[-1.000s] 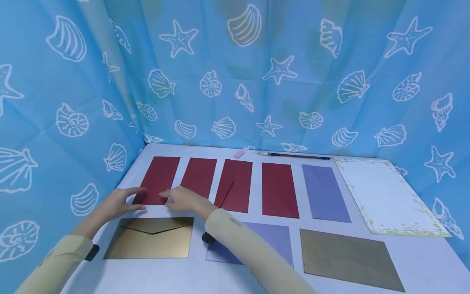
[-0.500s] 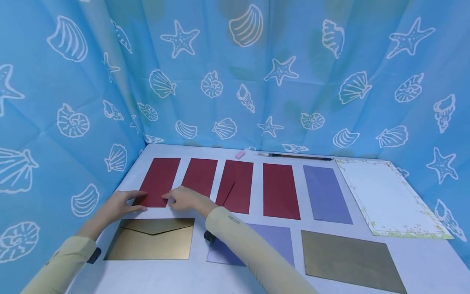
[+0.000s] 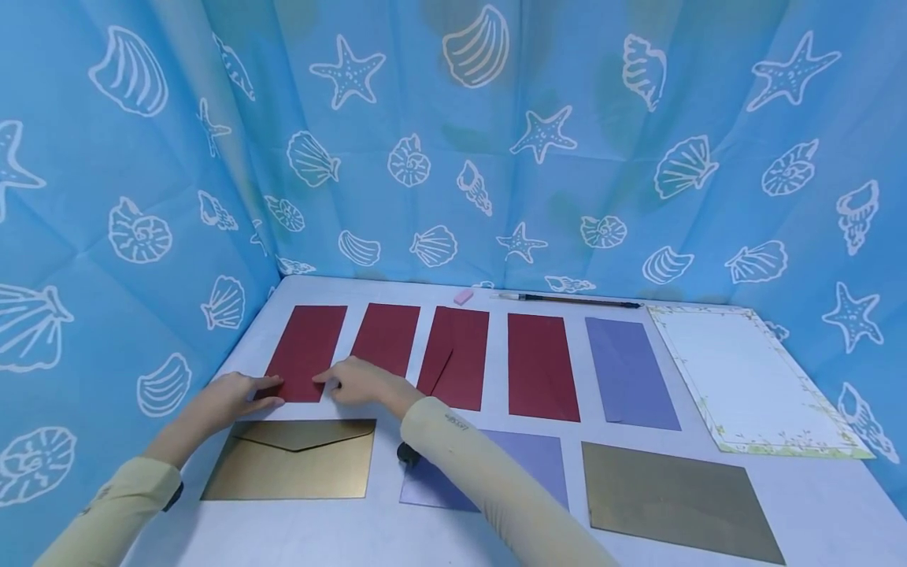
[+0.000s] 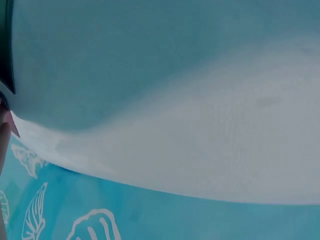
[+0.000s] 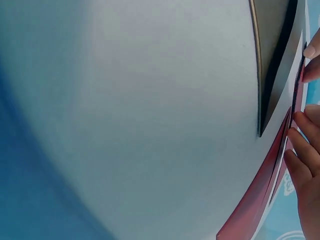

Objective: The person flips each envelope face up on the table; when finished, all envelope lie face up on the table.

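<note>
Two hands frame the leftmost red envelope (image 3: 309, 339), which lies flat and upright in the back row. The left hand (image 3: 230, 400) touches its lower left edge with thumb and index finger spread apart. From the right, the right hand (image 3: 364, 386) sets its extended index fingertip against the lower right edge. That hand covers the lower part of a second red envelope (image 3: 386, 335). In the right wrist view the right hand (image 5: 305, 150) has its fingertips along the red paper. Only a sliver of finger (image 4: 3, 145) shows in the left wrist view.
Nearer the person lie a gold envelope (image 3: 298, 468), a purple one (image 3: 527, 465) partly under the right sleeve, and a darker gold one (image 3: 680, 500). More red envelopes, another purple envelope (image 3: 631, 374), bordered letter paper (image 3: 758, 378), a brush (image 3: 574, 300) and a pink eraser (image 3: 463, 297) lie behind.
The leftmost red envelope has slid slightly toward the person, with both hands staying at its edges. The right hand has shifted a little to the right.
</note>
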### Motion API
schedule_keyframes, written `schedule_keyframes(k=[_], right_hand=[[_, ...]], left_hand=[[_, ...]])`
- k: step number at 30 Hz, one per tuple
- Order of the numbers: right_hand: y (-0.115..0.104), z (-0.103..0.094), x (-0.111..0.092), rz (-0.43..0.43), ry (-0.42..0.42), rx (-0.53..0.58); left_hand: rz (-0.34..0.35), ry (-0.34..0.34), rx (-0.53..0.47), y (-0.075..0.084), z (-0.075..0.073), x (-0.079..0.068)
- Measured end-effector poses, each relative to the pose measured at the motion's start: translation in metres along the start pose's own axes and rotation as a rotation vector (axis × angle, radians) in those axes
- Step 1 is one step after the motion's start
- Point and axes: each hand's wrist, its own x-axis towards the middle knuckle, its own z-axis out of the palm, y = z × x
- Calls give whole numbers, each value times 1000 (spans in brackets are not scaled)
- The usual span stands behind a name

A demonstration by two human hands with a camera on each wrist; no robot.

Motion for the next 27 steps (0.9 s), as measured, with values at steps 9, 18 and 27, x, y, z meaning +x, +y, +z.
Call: schedule_keyframes(k=[9,18,27], right_hand=[[4,-1,1,-8,143,45],[-1,-3,2,32,220,146],[-12,-7,5,-16,180,133]], left_hand=[[78,14,68,2,-2,-7],[266,425,119,3,2,-17],[190,638,22,14,-5,-18]])
